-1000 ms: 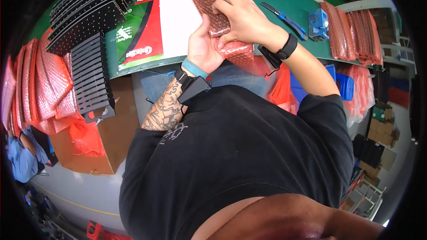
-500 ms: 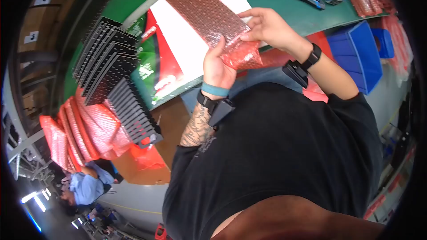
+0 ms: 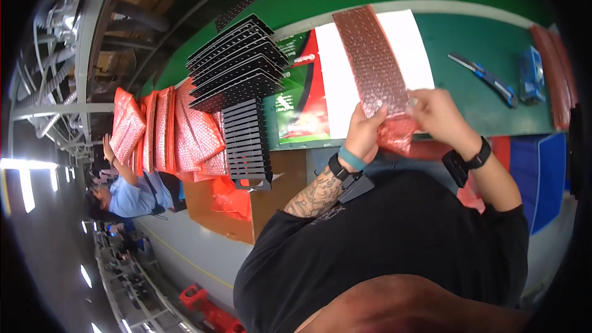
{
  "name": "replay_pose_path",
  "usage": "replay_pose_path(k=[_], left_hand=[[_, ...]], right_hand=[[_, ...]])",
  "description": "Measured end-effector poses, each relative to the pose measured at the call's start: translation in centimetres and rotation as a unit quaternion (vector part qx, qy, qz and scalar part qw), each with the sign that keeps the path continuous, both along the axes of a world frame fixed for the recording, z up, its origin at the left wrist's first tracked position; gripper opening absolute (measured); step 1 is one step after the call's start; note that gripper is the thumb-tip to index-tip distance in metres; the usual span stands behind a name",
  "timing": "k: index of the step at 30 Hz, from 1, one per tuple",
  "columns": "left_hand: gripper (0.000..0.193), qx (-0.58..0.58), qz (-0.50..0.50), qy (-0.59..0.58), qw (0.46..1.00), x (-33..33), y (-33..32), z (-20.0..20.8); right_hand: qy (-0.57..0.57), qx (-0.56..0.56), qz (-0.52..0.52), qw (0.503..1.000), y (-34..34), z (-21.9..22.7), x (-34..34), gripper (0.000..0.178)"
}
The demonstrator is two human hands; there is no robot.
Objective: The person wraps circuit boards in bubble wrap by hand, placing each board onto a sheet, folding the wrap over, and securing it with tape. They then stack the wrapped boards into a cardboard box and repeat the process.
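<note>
A long red bubble-wrap bag (image 3: 372,55) with something dark showing through it lies slanted over a white sheet (image 3: 336,80) on the green table. Its loose near end (image 3: 396,137) hangs past the table's front edge. My left hand (image 3: 362,134) grips the bag's near left corner, thumb on top and the other fingers hidden underneath. At the near right corner my right hand (image 3: 441,117) has its fingers curled in and pinched on the bag; they are slightly blurred. Both wrists wear black straps with small devices.
Left stand black perforated panels (image 3: 237,65) in a stack, a black slotted rack (image 3: 245,139) and bulky red bubble-wrap bags (image 3: 179,129). A blue utility knife (image 3: 484,79) and a blue packet (image 3: 530,77) lie right. Below are a blue bin (image 3: 542,179) and a cardboard box (image 3: 277,179). Another person (image 3: 132,191) works far left.
The whole view has swung round, so the table now runs more level. My right fingers, stretched along the bag's edge before, are now curled in at its corner. The left hand keeps its hold.
</note>
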State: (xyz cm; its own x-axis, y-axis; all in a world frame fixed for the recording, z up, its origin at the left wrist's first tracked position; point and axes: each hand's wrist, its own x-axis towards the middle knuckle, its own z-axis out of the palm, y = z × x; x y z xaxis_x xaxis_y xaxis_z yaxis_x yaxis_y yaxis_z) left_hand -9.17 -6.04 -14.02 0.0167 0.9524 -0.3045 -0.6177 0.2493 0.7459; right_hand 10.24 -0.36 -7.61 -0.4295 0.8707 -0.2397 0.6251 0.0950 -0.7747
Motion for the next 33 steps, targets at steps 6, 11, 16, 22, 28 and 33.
replay_pose_path(k=[6,11,16,22,28,33], left_hand=[[0.034,-0.016,0.039,-0.048,0.998,-5.8,-0.6,0.8],[0.048,-0.005,0.004,0.038,0.999,-7.4,-1.0,-2.1],[0.064,0.018,-0.041,0.106,0.993,-7.4,-0.1,-3.1],[0.063,-0.022,-0.075,0.166,0.983,-8.6,0.5,-0.4],[0.064,-0.015,-0.100,0.031,0.994,-9.1,1.2,-0.6],[0.064,-0.009,-0.091,0.051,0.995,-9.1,0.5,-0.1]], right_hand=[[-0.050,0.037,0.600,0.798,7.7,13.6,-7.5,0.034],[-0.138,0.181,0.277,0.934,29.2,6.1,-20.4,0.025],[-0.184,0.205,0.262,0.925,45.8,-2.8,-29.2,0.050],[-0.233,0.204,0.225,0.924,48.1,-5.5,-39.4,0.088],[-0.281,0.248,0.172,0.911,49.5,-4.8,-39.1,0.095],[-0.203,0.287,0.158,0.923,47.2,-1.9,-35.3,0.091]])
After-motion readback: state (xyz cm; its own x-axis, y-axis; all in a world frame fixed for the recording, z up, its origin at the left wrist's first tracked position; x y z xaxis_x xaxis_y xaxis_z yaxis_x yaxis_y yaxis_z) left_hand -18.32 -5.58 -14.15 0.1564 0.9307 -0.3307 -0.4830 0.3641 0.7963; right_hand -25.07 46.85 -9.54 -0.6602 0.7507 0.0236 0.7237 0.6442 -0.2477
